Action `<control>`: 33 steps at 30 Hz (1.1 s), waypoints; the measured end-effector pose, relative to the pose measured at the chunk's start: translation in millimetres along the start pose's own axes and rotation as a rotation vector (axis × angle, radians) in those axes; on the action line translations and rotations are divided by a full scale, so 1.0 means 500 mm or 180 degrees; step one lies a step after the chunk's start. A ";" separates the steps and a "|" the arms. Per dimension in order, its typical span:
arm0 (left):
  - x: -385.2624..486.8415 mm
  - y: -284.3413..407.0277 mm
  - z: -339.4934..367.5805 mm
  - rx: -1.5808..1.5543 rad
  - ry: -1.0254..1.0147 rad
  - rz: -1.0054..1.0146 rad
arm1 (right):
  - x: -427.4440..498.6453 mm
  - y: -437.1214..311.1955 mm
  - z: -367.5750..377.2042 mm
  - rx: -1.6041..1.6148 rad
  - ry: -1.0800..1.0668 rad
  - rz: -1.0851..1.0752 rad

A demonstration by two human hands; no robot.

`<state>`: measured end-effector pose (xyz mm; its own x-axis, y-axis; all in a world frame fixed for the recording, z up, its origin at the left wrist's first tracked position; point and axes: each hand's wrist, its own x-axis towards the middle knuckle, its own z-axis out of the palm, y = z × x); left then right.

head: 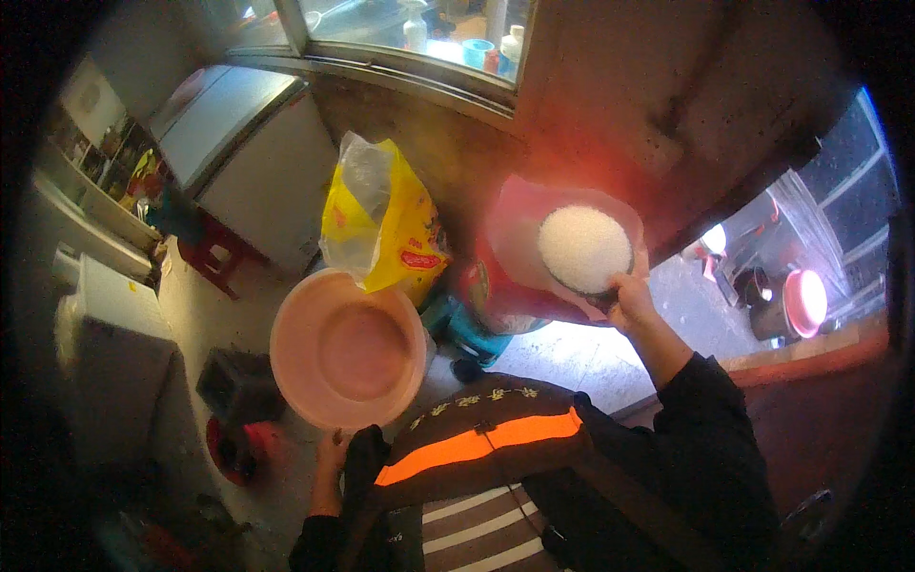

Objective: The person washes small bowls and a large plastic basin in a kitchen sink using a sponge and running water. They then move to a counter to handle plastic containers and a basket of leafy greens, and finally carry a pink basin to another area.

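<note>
My right hand point(630, 306) grips the rim of a round container heaped with white grain point(585, 247), which looks like rice. It is held at the mouth of an open red plastic bag point(515, 264). My left hand point(332, 450) is at the near edge of an empty pink plastic basin point(364, 350) and grips its rim; most of the fingers are hidden. Just beyond the basin stands an open yellow plastic bag point(411, 236) with a clear inner side, its lower edge overlapping the basin's far rim.
A white chest freezer point(221, 121) stands at the back left, with a red plastic stool point(218, 254) beside it. A dark box point(239, 386) is left of the basin. Behind the bags is a window sill point(407, 75). A teal object point(472, 343) lies under the red bag.
</note>
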<state>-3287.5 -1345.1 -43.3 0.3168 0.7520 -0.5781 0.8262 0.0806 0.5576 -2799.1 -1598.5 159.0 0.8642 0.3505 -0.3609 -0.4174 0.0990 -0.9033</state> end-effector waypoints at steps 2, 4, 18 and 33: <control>-0.019 -0.062 0.026 -0.0027 0.0050 -0.0214 | -0.012 -0.032 0.014 -0.0153 -0.0030 0.0064; -0.030 -0.122 0.060 -0.0030 0.0107 -0.0370 | -0.004 -0.049 0.009 -0.0172 -0.0118 0.0311; -0.218 -0.251 0.120 -0.0481 0.0311 -0.1358 | -0.099 0.054 0.302 -0.0512 -0.2141 0.1386; -0.546 -0.420 0.272 -0.1102 0.0876 -0.2592 | 0.093 0.678 0.456 -0.2499 -0.3294 0.1587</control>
<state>-3484.0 -1656.3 -83.4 -0.4587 0.5028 -0.7326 0.5460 0.8100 0.2140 -2964.2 -1336.1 -111.0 -0.0695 0.7501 -0.6576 -0.0535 -0.6611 -0.7484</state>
